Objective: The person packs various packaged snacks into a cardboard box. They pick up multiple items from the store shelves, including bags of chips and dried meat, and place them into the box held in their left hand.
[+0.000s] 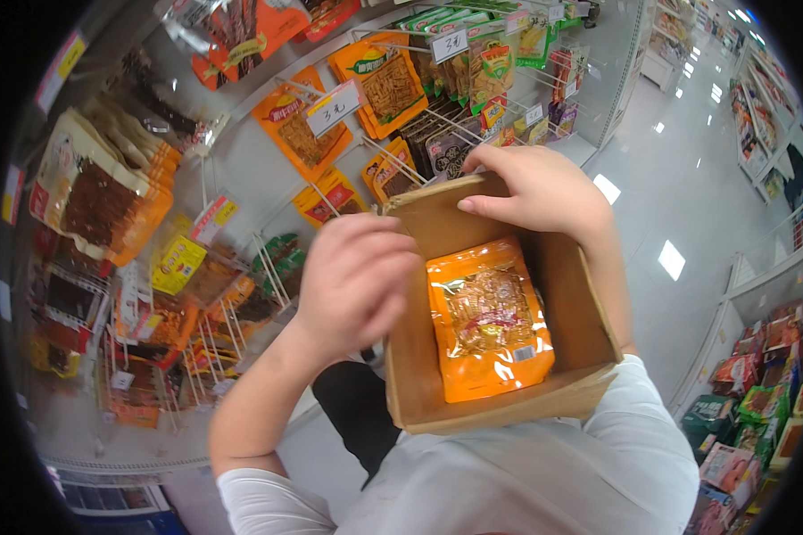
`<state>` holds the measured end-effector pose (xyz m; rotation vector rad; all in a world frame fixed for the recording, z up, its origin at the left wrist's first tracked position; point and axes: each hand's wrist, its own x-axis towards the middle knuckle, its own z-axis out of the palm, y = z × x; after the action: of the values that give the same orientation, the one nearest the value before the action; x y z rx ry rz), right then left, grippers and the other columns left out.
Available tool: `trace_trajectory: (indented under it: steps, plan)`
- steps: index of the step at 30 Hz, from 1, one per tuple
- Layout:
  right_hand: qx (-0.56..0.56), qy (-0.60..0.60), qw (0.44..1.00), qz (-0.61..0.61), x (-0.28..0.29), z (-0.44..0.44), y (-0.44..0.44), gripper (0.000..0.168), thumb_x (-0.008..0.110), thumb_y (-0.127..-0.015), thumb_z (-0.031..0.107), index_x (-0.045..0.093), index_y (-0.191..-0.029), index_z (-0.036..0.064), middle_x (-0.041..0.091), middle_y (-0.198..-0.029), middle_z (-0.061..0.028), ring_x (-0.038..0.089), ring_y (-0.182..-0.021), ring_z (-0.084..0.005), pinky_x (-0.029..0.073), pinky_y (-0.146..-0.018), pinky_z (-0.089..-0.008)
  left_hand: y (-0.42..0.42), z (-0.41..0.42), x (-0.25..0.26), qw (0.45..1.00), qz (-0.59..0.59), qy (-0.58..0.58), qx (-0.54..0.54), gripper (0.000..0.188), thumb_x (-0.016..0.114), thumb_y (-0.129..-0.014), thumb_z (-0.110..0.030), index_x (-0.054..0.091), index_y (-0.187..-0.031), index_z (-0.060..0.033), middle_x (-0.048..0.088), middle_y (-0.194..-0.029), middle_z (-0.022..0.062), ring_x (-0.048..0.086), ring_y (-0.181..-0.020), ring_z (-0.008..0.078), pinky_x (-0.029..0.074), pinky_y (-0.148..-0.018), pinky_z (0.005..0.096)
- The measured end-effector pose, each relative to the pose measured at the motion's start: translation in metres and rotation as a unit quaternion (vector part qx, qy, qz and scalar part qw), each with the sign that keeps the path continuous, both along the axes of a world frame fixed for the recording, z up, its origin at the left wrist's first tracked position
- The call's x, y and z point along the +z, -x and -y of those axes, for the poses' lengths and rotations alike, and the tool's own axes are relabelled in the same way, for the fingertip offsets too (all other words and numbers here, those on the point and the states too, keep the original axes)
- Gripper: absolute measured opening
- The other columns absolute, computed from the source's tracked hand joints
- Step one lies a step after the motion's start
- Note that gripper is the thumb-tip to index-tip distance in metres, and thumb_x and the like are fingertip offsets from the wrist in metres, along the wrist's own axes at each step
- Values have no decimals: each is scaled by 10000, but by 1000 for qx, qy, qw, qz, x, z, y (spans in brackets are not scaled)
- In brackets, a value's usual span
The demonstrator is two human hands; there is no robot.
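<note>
An open cardboard box is held against my body, with an orange snack packet lying inside it. My right hand grips the box's far edge, thumb inside the wall. Blurred and with curled fingers, my left hand is at the box's left edge; whether it touches the box or holds anything cannot be told. Beyond the hands, orange snack packets hang on wire hooks, and another orange packet hangs behind a handwritten price card.
Long wire hooks stick out from the shelf wall. Brown snack bags hang at the left, green ones at the upper right. An aisle floor runs along the right, past a shelf of packaged goods.
</note>
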<state>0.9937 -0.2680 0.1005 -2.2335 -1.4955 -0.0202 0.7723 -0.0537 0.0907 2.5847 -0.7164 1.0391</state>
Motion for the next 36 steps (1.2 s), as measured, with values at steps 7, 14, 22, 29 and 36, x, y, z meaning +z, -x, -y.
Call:
trace_trajectory:
  steps: [7,14,22,29,36]
  plan:
    - [8,-10,1000,-11,-4,11,-9,455,780,-986,441,670,-1229,73,767,-1103,-196,736,-1048,-415,575,-875,-479,-56,-187,-120,894,-97,259,353,218,683,-1050,-217,770,-1090,-21,751,-878,161,737,-845,329,573,-816,429]
    - [19,-39,999,-3,-5,10,-6,430,811,-948,416,687,-1199,89,758,-1046,-185,714,-991,-426,558,-858,-493,-124,-323,-115,779,-4,421,464,433,699,-1078,-249,627,-1405,25,775,-1197,125,743,-1078,254,570,-972,373]
    - [0,-49,999,-11,-7,6,-20,427,810,-947,426,686,-1193,101,745,-1002,-169,709,-981,-415,551,-856,-496,-182,-336,-112,777,-67,568,262,336,674,-1090,-134,617,-1385,17,746,-1292,121,714,-1158,232,556,-1025,382]
    - [-1,-47,999,-12,-7,4,-17,432,806,-952,427,678,-1180,85,756,-1024,-163,714,-965,-407,552,-841,-493,-159,-212,-89,795,-99,536,267,285,649,-1110,-161,617,-1346,-4,710,-1168,77,716,-965,176,615,-869,356]
    - [3,-38,999,-8,-5,7,-11,447,808,-952,430,681,-1188,71,765,-1027,-164,725,-976,-409,561,-836,-491,-104,-146,-64,799,-158,512,274,216,658,-1101,-176,654,-1220,5,634,-834,27,627,-646,110,490,-565,300]
